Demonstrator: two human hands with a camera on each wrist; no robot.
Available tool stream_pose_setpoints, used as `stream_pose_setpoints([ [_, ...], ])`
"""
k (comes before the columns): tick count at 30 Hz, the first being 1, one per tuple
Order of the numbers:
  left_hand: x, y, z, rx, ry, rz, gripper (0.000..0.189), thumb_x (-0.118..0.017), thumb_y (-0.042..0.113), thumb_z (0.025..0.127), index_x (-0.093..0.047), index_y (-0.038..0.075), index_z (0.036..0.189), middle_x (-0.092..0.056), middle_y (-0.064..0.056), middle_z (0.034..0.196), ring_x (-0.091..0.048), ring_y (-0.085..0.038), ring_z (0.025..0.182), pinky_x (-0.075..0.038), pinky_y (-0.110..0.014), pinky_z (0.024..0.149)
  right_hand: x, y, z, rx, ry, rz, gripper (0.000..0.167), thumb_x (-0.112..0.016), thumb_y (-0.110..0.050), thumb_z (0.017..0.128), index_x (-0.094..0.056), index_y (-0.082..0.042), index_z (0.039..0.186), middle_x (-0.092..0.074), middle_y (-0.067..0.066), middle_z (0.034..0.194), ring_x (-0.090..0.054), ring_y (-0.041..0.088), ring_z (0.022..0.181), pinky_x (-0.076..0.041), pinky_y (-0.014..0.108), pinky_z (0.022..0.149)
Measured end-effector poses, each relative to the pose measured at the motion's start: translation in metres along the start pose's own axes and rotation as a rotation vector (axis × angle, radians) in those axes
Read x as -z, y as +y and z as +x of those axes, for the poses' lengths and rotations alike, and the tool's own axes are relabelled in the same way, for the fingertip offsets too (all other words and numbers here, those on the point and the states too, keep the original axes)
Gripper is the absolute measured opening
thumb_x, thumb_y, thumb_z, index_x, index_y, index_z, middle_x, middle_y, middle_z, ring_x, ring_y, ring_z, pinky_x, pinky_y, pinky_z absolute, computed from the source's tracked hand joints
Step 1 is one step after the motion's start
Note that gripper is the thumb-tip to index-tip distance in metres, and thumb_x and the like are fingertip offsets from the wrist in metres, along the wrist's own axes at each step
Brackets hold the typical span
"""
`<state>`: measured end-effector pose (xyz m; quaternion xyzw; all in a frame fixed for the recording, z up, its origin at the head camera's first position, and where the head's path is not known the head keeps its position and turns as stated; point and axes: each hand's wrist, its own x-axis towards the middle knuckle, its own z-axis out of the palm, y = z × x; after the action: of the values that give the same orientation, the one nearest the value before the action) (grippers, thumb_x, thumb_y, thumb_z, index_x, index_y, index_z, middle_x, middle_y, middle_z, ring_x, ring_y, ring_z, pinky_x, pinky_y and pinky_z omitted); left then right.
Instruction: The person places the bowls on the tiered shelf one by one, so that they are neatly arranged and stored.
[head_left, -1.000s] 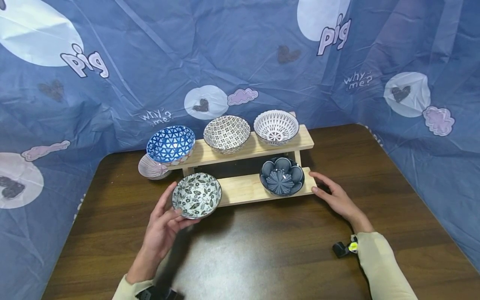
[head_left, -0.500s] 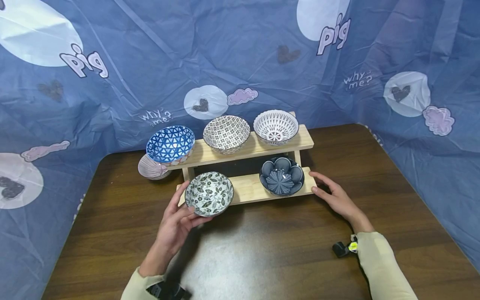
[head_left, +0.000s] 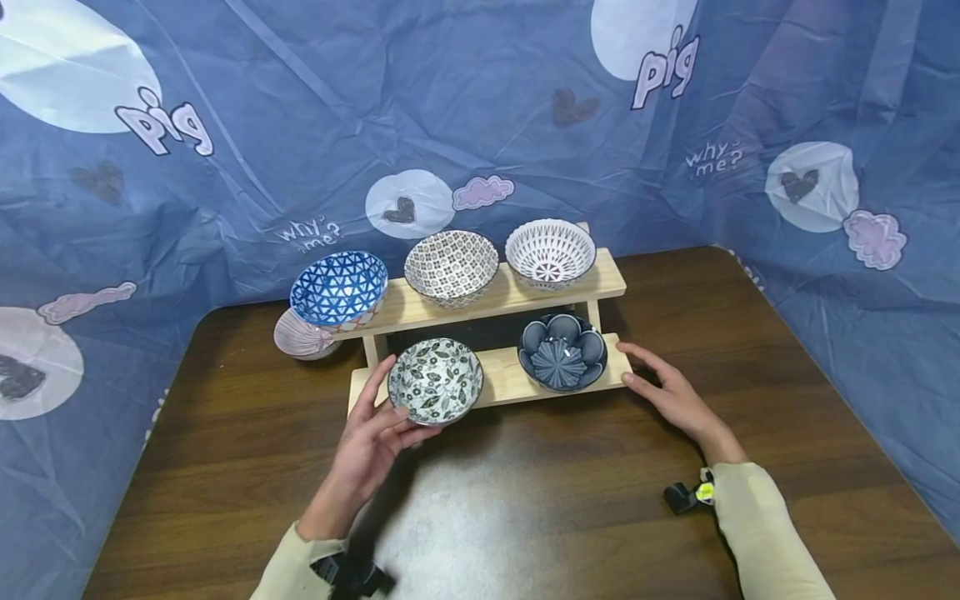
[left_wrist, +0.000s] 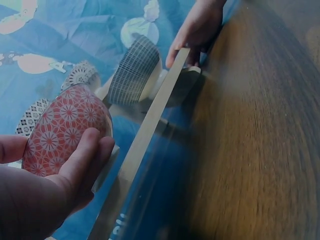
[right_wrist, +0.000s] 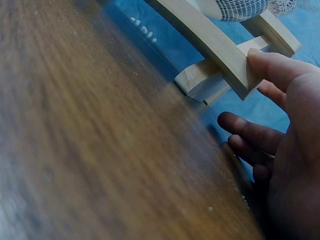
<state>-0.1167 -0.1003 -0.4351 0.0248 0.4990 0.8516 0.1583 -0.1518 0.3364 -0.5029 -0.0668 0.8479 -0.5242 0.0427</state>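
Observation:
My left hand [head_left: 367, 454] holds a small bowl [head_left: 437, 379], thumb near its rim and fingers beneath. Inside, the bowl has dark leaves and flowers on white; in the left wrist view its outside is red with white flowers. It is over the left half of the lower shelf of a two-tier wooden stand [head_left: 498, 375]; whether it touches the shelf cannot be told. On the right half sits a dark blue flower-shaped bowl [head_left: 562, 358]. My right hand [head_left: 678, 408] holds the right end of that shelf with thumb and index finger; its other fingers [right_wrist: 250, 134] hang loosely below.
On the upper shelf stand a blue triangle-patterned bowl [head_left: 339, 287], a brown-and-white patterned bowl [head_left: 452, 265] and a white scalloped bowl [head_left: 551, 252]. A pale pinkish bowl [head_left: 300, 336] is on the dark wooden table [head_left: 540, 500] behind the stand's left end. Blue printed cloth [head_left: 300, 125] hangs behind.
My left hand has carried the leaf-patterned bowl rightward and slightly away from me, uncovering the lower shelf's left end. My right hand and the other bowls have stayed in place.

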Motion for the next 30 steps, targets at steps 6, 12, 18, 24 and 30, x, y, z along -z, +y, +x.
stream_pose_setpoints([
  [6, -0.002, -0.004, 0.005, 0.001, -0.017, -0.013, 0.078, -0.037, -0.011, 0.093, -0.019, 0.028, 0.158, -0.015, -0.035, 0.159, -0.071, -0.025, 0.108, -0.061, -0.042, 0.091, -0.001, 0.001, 0.001, -0.007, 0.002, -0.017, 0.053, -0.056, -0.027, 0.103, -0.042, -0.007, 0.150, -0.038, 0.019, 0.158, -0.036, 0.038, 0.142, -0.024, 0.062, 0.120],
  [12, -0.005, -0.007, 0.009, 0.019, -0.013, -0.016, 0.081, -0.037, -0.012, 0.092, -0.014, 0.026, 0.160, -0.015, -0.035, 0.160, -0.070, -0.025, 0.109, -0.061, -0.043, 0.091, 0.000, -0.001, 0.000, -0.001, 0.002, -0.010, 0.053, -0.056, -0.024, 0.102, -0.042, -0.007, 0.150, -0.037, 0.021, 0.159, -0.035, 0.040, 0.144, -0.022, 0.066, 0.120],
  [18, -0.007, -0.010, 0.014, 0.023, -0.012, -0.022, 0.083, -0.038, -0.012, 0.091, -0.011, 0.024, 0.161, -0.013, -0.033, 0.161, -0.070, -0.025, 0.110, -0.061, -0.043, 0.092, 0.000, -0.002, -0.001, -0.001, -0.001, 0.006, 0.052, -0.057, -0.021, 0.102, -0.043, -0.008, 0.150, -0.038, 0.020, 0.159, -0.035, 0.040, 0.143, -0.023, 0.065, 0.119],
  [24, -0.010, -0.013, 0.018, 0.027, -0.005, -0.035, 0.082, -0.037, -0.012, 0.092, -0.011, 0.024, 0.161, -0.015, -0.031, 0.162, -0.069, -0.026, 0.110, -0.061, -0.044, 0.091, -0.001, -0.001, 0.000, -0.013, -0.001, 0.001, 0.053, -0.057, -0.024, 0.102, -0.042, -0.007, 0.150, -0.037, 0.021, 0.159, -0.036, 0.039, 0.143, -0.023, 0.064, 0.119],
  [30, -0.013, -0.016, 0.023, 0.024, -0.001, -0.024, 0.082, -0.038, -0.012, 0.091, -0.013, 0.025, 0.160, -0.014, -0.029, 0.163, -0.065, -0.030, 0.115, -0.061, -0.046, 0.093, -0.001, 0.001, 0.000, -0.015, 0.003, -0.005, 0.053, -0.056, -0.026, 0.103, -0.042, -0.007, 0.150, -0.038, 0.022, 0.158, -0.037, 0.039, 0.141, -0.024, 0.063, 0.118],
])
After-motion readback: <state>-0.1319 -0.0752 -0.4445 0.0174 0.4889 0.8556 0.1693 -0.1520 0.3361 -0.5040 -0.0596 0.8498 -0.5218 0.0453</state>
